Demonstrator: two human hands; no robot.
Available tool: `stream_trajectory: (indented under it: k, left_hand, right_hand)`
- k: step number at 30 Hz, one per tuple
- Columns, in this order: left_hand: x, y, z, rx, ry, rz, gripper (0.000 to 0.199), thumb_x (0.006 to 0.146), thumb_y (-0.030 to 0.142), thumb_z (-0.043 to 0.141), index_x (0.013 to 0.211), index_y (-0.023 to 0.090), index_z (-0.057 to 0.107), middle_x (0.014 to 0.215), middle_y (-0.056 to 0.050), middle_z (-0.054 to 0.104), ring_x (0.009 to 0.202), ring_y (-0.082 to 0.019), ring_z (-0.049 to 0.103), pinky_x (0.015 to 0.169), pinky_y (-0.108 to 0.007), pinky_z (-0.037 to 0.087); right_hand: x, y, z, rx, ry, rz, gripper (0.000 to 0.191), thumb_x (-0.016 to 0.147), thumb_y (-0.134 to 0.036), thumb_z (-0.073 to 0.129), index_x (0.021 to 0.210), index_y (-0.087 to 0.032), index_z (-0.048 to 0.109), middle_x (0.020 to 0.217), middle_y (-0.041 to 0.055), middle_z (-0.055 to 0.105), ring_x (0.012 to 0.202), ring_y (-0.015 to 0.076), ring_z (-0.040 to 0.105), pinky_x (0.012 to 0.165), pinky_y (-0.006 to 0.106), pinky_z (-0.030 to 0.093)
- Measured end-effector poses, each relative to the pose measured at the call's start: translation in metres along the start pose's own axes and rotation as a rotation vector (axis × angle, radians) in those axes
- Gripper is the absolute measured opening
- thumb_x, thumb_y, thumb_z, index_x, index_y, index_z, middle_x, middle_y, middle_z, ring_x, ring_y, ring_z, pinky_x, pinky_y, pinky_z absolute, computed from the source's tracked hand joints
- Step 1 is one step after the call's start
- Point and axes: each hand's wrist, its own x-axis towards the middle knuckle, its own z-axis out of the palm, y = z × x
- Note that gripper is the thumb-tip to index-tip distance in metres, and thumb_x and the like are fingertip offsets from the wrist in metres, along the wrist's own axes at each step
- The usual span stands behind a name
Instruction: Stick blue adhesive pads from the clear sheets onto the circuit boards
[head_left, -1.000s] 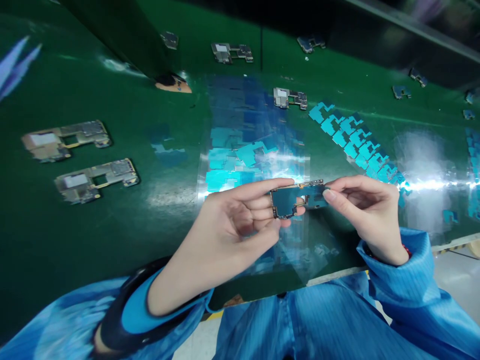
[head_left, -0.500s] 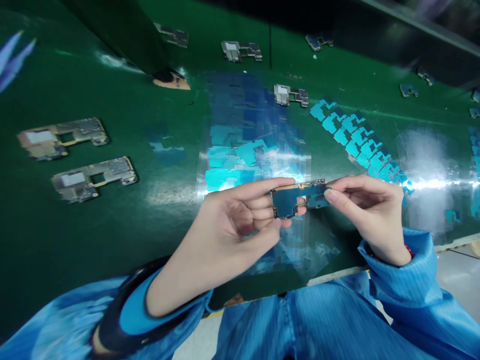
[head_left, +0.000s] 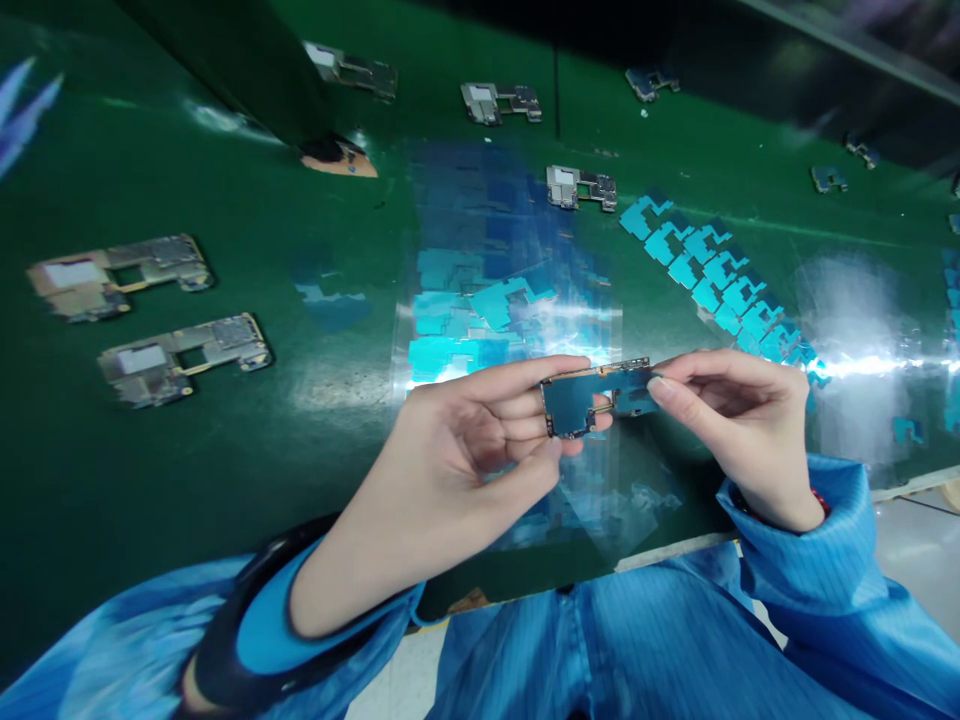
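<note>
My left hand (head_left: 480, 440) grips a small circuit board (head_left: 574, 400) by its left part, between the thumb and the fingers, above the bench. A dark blue film covers much of the board's upward face. At the board's right end, my right hand (head_left: 739, 420) has thumb and forefinger pinched together. Whether those fingertips grip only the film or the board too, I cannot tell. Under and behind my hands lies a clear sheet (head_left: 442, 355) bearing several blue cut-out films. Another strip of blue cut-out films (head_left: 720, 275) is on the right.
Two circuit boards (head_left: 124, 278) (head_left: 187, 358) rest on the green bench (head_left: 285, 470) at left. One more board (head_left: 581, 188) lies beyond the sheet. Several boards, including a farther board (head_left: 501, 103), line the back. A dark post (head_left: 255, 80) rises at upper left.
The boards along the back have shifted to the right, while the nearer board beyond the sheet keeps its place. Both my hands and the held board look almost unchanged.
</note>
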Motion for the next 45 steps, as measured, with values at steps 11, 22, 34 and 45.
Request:
stream_trajectory:
  k: [11, 22, 34, 45]
  left_hand:
    - [0.0035, -0.0056, -0.0049, 0.062, 0.001, -0.017, 0.038, 0.075, 0.03, 0.077, 0.112, 0.024, 0.073, 0.078, -0.001, 0.08, 0.074, -0.02, 0.077, 0.07, -0.025, 0.062]
    - [0.0046, -0.0042, -0.0006, -0.047, 0.007, -0.043, 0.034, 0.075, 0.031, 0.078, 0.107, 0.023, 0.074, 0.078, 0.001, 0.081, 0.079, -0.022, 0.078, 0.074, -0.025, 0.063]
    - [0.0046, -0.004, 0.0, 0.019, 0.044, -0.036, 0.033, 0.076, 0.034, 0.077, 0.107, 0.024, 0.075, 0.076, 0.0, 0.08, 0.073, -0.023, 0.078, 0.071, -0.028, 0.064]
    - [0.0074, -0.0048, 0.0026, 0.015, 0.082, -0.038, 0.019, 0.077, 0.034, 0.076, 0.092, 0.023, 0.072, 0.061, 0.003, 0.076, 0.069, -0.022, 0.077, 0.065, -0.025, 0.064]
  right_hand:
    - [-0.0011, 0.002, -0.0005, -0.002, -0.016, 0.002, 0.014, 0.072, -0.01, 0.078, 0.075, -0.023, 0.076, 0.074, -0.0026, 0.077, 0.067, 0.0128, 0.073, 0.067, 0.021, 0.064]
    - [-0.0019, 0.0029, -0.0004, -0.034, -0.013, -0.001, 0.008, 0.074, -0.016, 0.078, 0.074, -0.023, 0.076, 0.074, -0.0015, 0.077, 0.065, 0.0132, 0.072, 0.064, 0.022, 0.064]
    - [-0.0008, 0.0032, 0.0003, -0.022, -0.008, 0.002, 0.007, 0.073, -0.016, 0.078, 0.073, -0.023, 0.076, 0.072, -0.0016, 0.076, 0.065, 0.0137, 0.073, 0.064, 0.022, 0.064]
    - [-0.0023, 0.0052, 0.0045, 0.036, -0.045, -0.011, 0.007, 0.072, -0.015, 0.078, 0.074, -0.021, 0.075, 0.072, -0.0012, 0.076, 0.065, 0.0126, 0.072, 0.065, 0.022, 0.063]
